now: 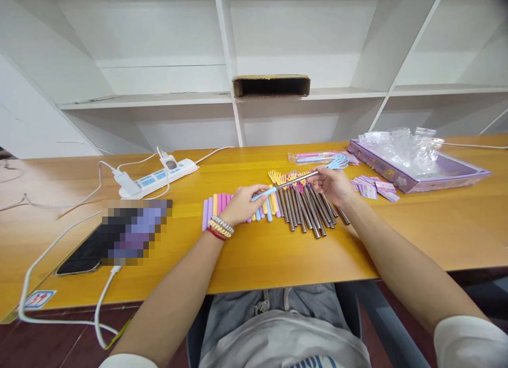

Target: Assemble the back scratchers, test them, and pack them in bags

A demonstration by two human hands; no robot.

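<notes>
A back scratcher (297,179) with a blue handle, a metal rod and a light blue claw head is held level between my two hands. My left hand (246,203) is closed round its blue handle end. My right hand (332,185) grips the rod close to the claw head. Below them lie several metal rods (305,212) with yellow, pink and purple claw heads (283,176), side by side on the table. To their left runs a row of loose coloured handles (215,204) in purple, yellow, pink and blue, partly covered by my left hand.
Bagged back scratchers (317,157) lie behind my right hand. Small printed cards (375,188) are beside a purple box lid (440,182) holding clear plastic bags (408,148). At left are a power strip (159,178), white cables and a phone (85,249). A cardboard box (272,78) sits on the shelf.
</notes>
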